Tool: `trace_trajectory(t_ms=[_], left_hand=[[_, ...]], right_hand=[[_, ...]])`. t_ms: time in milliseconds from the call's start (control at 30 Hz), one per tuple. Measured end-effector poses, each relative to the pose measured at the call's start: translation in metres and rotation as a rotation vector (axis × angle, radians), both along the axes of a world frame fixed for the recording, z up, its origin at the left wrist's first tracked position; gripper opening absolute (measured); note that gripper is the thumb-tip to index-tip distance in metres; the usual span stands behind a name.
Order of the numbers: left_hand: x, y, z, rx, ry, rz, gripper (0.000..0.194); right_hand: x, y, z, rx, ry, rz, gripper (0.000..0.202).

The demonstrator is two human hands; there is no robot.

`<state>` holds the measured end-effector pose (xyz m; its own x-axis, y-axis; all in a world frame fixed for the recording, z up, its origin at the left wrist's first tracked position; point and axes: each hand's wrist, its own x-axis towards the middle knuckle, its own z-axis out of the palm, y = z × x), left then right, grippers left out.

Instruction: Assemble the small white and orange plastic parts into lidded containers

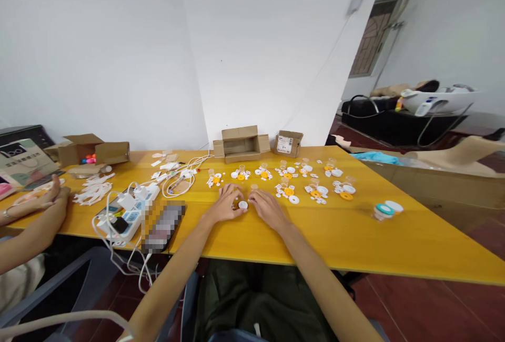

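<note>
Steadiness matters most at this step, so we would let our left hand (228, 203), curled round the small white disc (243, 205) with its thumb at the near edge, do the bracing between our hands, over the table (276, 239). Our right hand (269, 208) faces it with bunched fingertips just beside the disc, though we cannot tell whether they pinch anything. Both forearms reach forward and converge, backs of the hands up, so small finger movements should serve best.
</note>
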<state>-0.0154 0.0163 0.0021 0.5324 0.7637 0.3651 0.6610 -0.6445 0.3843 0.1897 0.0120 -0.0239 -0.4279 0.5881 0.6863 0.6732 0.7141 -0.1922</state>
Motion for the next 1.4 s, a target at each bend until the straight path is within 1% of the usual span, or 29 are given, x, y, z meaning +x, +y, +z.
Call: trace_trajectory(t_ms=[167, 333, 467, 633, 933, 1100, 1233, 1400], left_hand=[[0.001, 0.001, -0.002, -0.023, 0.009, 0.004, 0.020], [0.002, 0.000, 0.001, -0.020, -0.005, -0.015, 0.017], [0.002, -0.002, 0.003, -0.005, -0.006, -0.038, 0.014], [0.002, -0.001, 0.002, -0.004, 0.003, -0.028, 0.017], [0.002, -0.001, 0.004, -0.037, -0.003, -0.038, 0.017], [0.002, -0.001, 0.005, -0.053, 0.006, -0.039, 0.015], [0.003, -0.001, 0.005, -0.058, 0.007, -0.038, 0.016], [0.002, -0.001, 0.004, -0.055, 0.004, -0.050, 0.016]], right_hand=[[-0.001, 0.000, 0.000, 0.002, 0.009, 0.019, 0.018], [-0.001, 0.000, 0.001, -0.028, 0.019, 0.049, 0.020], [-0.001, -0.003, 0.005, -0.058, 0.030, 0.105, 0.021], [-0.002, -0.006, 0.009, -0.094, 0.071, 0.173, 0.019], [-0.003, -0.006, 0.011, -0.131, 0.118, 0.212, 0.019], [-0.003, -0.005, 0.007, -0.140, 0.163, 0.222, 0.018], [-0.003, -0.004, 0.005, -0.169, 0.164, 0.221, 0.017], [-0.003, -0.005, 0.007, -0.192, 0.151, 0.229, 0.018]])
